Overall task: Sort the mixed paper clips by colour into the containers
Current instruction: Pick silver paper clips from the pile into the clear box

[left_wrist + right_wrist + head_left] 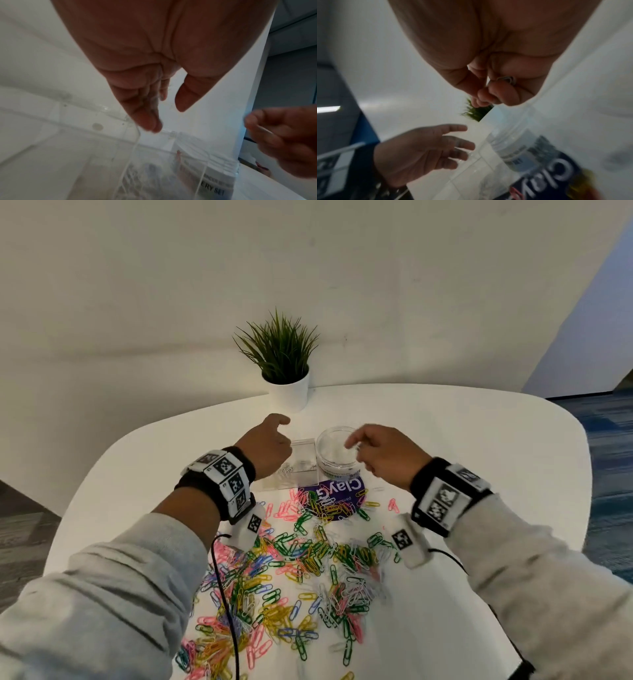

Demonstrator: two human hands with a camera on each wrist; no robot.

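Right hand (383, 455) hovers just above the near rim of the round clear jar (337, 451), palm down, its thumb and forefinger pinched together on a pale paper clip (506, 79) (the wrist view shows its looped end against the fingertips), the other fingers curled under. Left of the jar, the left hand (267, 446) hangs over the square clear box (301, 460) that stands touching the jar's side; its fingers (147, 116) are loose and spread apart, thumb held away from them, holding nothing. A few silvery clips lie inside the box, though the blur keeps me from telling how many. Both forearms reach forward in grey sleeves, each wrist wrapped in a black band with white marker tiles. On the near side of the jar a purple lid (334, 494) lies flat on the white desk (479, 440), partly covered by clips, and nearer still the mixed paper clips (291, 570) spread in a wide heap of pink, green, yellow, blue and white. Beyond the jar, a potted plant (279, 361) stands at the desk's far edge.
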